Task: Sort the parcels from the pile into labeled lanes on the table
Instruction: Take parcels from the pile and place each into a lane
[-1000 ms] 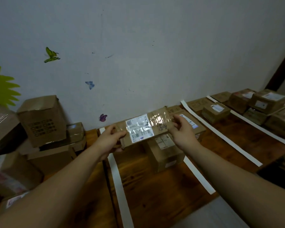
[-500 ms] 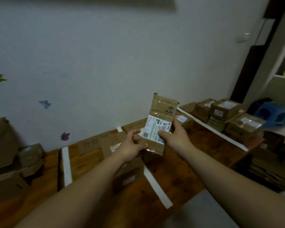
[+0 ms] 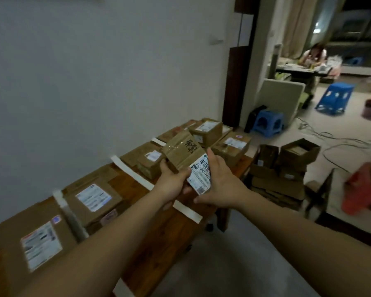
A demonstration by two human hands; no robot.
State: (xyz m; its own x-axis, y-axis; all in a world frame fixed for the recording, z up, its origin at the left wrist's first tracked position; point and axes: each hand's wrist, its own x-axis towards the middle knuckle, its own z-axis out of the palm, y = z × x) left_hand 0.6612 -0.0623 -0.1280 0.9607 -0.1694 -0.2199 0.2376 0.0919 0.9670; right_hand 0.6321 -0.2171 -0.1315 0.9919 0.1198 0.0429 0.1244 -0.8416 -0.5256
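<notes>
I hold a flat cardboard parcel [image 3: 185, 155] with black handwriting, clear tape and a white barcode label above the wooden table [image 3: 159, 228]. My left hand [image 3: 172, 183] grips its lower left edge, fingers curled round it. My right hand [image 3: 221, 185] holds the right edge, thumb raised along the side of the label. White tape strips [image 3: 133, 175] divide the table into lanes. Labelled parcels lie in them: one at the near left [image 3: 36, 239], one beside it [image 3: 94, 200], more at the far end [image 3: 206, 130].
Open cardboard boxes [image 3: 285, 166] are stacked on the floor right of the table. Blue stools [image 3: 268, 123], cables and a red object [image 3: 362, 189] lie on the floor beyond. A person sits at a distant table [image 3: 313, 54]. The white wall runs along the table's left side.
My view has swung right along the table toward its far end. The parcel went with both hands, from flat and sideways to tilted lengthwise over the farther lanes.
</notes>
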